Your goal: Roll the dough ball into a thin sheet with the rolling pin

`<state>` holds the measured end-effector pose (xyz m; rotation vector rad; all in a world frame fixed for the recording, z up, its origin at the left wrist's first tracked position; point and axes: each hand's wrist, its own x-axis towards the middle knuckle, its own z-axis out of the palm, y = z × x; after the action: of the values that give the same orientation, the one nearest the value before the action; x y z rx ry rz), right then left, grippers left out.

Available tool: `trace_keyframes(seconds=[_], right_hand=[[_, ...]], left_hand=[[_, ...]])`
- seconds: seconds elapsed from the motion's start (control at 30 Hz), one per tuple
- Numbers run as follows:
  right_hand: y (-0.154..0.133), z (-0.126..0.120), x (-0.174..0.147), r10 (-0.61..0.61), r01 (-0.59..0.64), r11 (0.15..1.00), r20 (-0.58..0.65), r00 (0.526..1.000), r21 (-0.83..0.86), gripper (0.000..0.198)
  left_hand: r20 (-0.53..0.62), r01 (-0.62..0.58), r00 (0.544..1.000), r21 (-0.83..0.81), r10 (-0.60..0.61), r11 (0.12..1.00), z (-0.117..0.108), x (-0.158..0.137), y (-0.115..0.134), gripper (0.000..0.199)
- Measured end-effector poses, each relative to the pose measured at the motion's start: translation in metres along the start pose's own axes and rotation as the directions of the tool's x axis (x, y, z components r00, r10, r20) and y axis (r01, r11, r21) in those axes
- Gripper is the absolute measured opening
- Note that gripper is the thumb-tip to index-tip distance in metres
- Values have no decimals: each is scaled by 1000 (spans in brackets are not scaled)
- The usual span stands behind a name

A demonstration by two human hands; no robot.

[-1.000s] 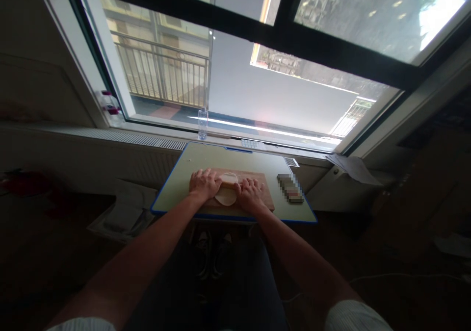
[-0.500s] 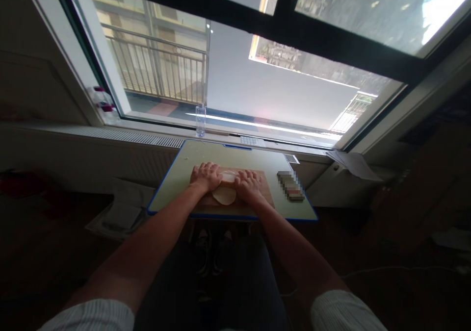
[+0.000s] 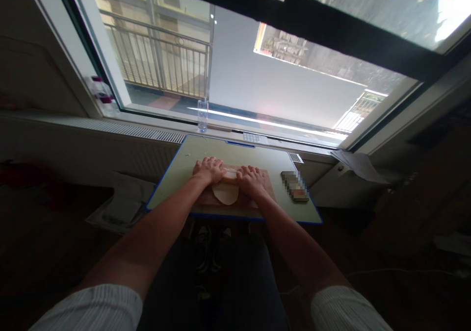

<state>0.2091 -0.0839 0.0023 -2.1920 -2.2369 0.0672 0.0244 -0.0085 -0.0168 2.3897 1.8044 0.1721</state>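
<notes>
Left hand (image 3: 209, 169): my fingers curl over the left end of the pin (image 3: 231, 175), holding it.
Right hand (image 3: 252, 178): curled the same way over the pin's right end.
Dough (image 3: 225, 194): flat on the board (image 3: 271, 190), showing on my side of the pin, near the middle of the tabletop's (image 3: 172, 179) front edge.
Pixelated block (image 3: 295, 186): lying near the right edge.
Bottle (image 3: 202, 116): upright on the sill (image 3: 317, 148), beyond the far edge, left of its middle.
</notes>
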Motion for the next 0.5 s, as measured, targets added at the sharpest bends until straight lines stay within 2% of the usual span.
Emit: trace_keyframes(seconds=[0.1,0.27,0.5], right_hand=[[1,-2,5,6,-6,1000,-47,999,8,43],[3,0,18,67,-65,997,-47,997,50,50],[9,4,34,133,-126,982,-42,990,142,53]], left_hand=[[27,13,1000,-19,-13,1000,-4,4,1,66],[72,39,997,-37,-37,999,-9,10,3,72],[85,47,996,-53,-42,997,-9,22,2,69]])
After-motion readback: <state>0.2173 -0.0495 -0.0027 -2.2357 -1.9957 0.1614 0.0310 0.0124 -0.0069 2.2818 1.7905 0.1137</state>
